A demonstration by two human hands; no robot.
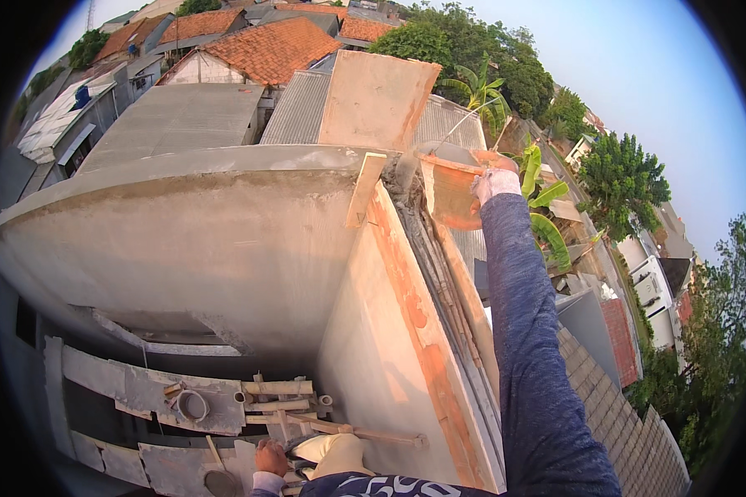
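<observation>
My right arm reaches out to the top of the wall, where my right hand [495, 172], white at the wrist, is closed around an orange-brown, board-like piece [451, 192]. Its exact kind is unclear. Beside it, rough wet-looking mortar [406, 195] lies along the wall top, between the board edges. A short wooden strip [366, 189] leans at the corner. Low in the picture, my left hand [271, 457] is curled by the bamboo poles [278, 388]; whatever its fingers hold is hidden.
A curved plastered wall [199, 240] runs left, with a large square board [375, 99] standing behind the corner. Below lies a plank platform [174, 393] with gaps, a round bucket [192, 405] and a long-handled pan [220, 482]. Rooftops [278, 50] lie far below.
</observation>
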